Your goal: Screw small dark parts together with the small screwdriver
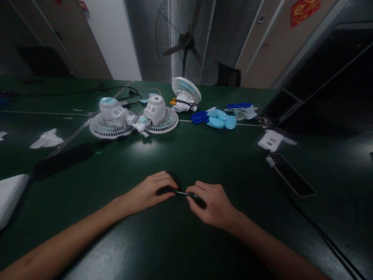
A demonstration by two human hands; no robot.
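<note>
Close above the green table (140, 241), my left hand (155, 190) and my right hand (215, 204) face each other, nearly touching. Between them lies a small screwdriver-like tool (182, 193) with a thin metal shaft. Its black handle end is closed in the fingers of my right hand. At the other end, my left fingers pinch a dark piece in line with the shaft. Whether that piece is part of the tool is unclear, as fingers cover much of it.
White desk fans (155, 111) stand at the back, two face down. Right of them lie blue gloves (199, 117) and light blue fan blades (220, 119). A phone (291, 175) and a white box (270, 140) are at the right. A dark elongated object (64, 159) lies left.
</note>
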